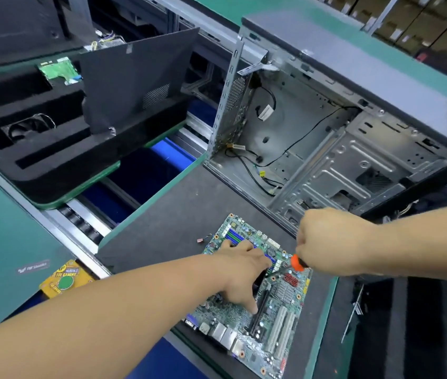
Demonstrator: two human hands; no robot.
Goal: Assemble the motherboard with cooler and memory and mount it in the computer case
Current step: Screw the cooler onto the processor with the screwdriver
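Head view looks down on a dark mat (167, 236) with a green edge. Nearest, the motherboard (274, 305) lies flat at the mat's near edge, its port block toward the viewer and its blue and green memory slots at the far end. The left hand (240, 272) rests spread on the board's middle, fingers straight, thumb touching the board near a long black slot; it grips nothing. The right hand (326, 239) is curled round a screwdriver (294, 265) with an orange collar, whose dark shaft slants down to the board just beside the left fingertips. What the tip meets is hidden, possibly a screw.

Off the mat's left edge, on a green surface, lies a yellow card (63, 277) with a green round patch; its print seems to read "TUF GAMING", though it is blurred. A dark label beside it cannot be read.

Farther back, at the mat's far right corner, the case (326, 132) lies open on its side, bare metal inside with loose black cables. To the left, a black foam tray (39, 149) holds a fan in one recess, with a dark panel (134, 80) leaning upright on it and a green board (58, 69) at its far edge.
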